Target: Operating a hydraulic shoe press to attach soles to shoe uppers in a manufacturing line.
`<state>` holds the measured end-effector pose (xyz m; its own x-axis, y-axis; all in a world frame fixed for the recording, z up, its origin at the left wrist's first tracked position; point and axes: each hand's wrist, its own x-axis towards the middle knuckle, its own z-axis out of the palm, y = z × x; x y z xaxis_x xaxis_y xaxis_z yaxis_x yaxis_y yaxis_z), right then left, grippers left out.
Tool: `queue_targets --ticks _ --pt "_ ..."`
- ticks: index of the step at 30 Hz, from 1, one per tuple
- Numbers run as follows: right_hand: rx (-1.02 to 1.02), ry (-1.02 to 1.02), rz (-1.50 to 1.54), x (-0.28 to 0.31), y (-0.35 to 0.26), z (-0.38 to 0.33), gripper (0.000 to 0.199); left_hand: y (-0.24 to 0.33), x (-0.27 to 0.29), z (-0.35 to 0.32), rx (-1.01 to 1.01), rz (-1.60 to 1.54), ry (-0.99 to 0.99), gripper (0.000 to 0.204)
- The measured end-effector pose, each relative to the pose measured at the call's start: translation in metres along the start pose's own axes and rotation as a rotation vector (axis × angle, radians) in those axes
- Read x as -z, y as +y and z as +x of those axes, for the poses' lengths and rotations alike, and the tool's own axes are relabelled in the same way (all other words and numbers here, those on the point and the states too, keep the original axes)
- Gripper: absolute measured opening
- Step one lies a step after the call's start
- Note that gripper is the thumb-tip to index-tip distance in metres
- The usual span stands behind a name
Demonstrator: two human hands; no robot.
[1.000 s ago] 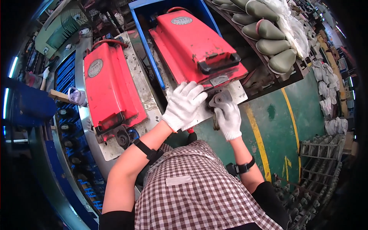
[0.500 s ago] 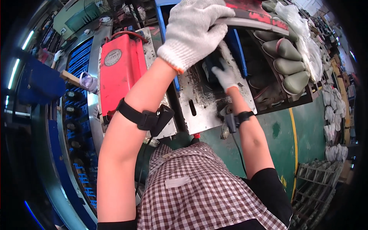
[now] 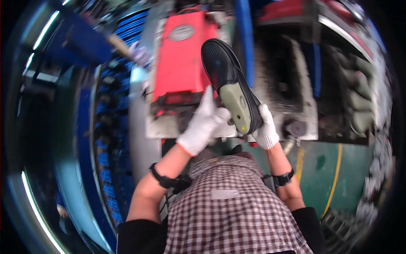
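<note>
A black slip-on shoe (image 3: 220,63), with perforated dots on its toe, is tilted up in front of me with the toe pointing away. A grey-green shoe last (image 3: 233,103) fills its opening. My right hand (image 3: 266,129), in a white knit glove, grips the shoe by the heel end of its sole. My left hand (image 3: 205,125), gloved the same way, is at the left side of the last with its fingers apart, one stretched up along the shoe. Blur hides whether its fingertips touch the last.
Behind the shoe is a red machine cover (image 3: 179,55). To the right stands an open press with a worn metal plate (image 3: 311,110) and a raised red lid (image 3: 283,10) beyond blue side bars (image 3: 244,42). Several green lasts (image 3: 359,101) lie farther right. A rack line (image 3: 108,169) runs along the left.
My left hand has left the red lid and come down beside the shoe. My right hand has lifted the shoe out of the press toward me. The view has swung left.
</note>
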<state>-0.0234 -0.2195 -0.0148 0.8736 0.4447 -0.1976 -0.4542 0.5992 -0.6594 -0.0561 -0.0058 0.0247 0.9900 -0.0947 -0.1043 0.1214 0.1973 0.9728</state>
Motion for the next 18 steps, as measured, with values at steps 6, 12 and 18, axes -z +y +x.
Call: queue_targets --ticks 6,12,18 --pt "-0.101 -0.572 -0.924 -0.132 0.093 0.027 0.091 0.000 0.135 -0.131 0.100 -0.730 0.447 0.055" --pt "0.406 -0.575 -1.498 -0.132 0.128 0.043 0.048 -0.051 0.219 -0.221 0.047 -0.845 0.953 0.045" --pt "0.826 -0.411 -1.843 -0.094 0.157 0.041 0.046 -0.159 0.395 -0.292 0.130 -0.511 1.372 0.052"
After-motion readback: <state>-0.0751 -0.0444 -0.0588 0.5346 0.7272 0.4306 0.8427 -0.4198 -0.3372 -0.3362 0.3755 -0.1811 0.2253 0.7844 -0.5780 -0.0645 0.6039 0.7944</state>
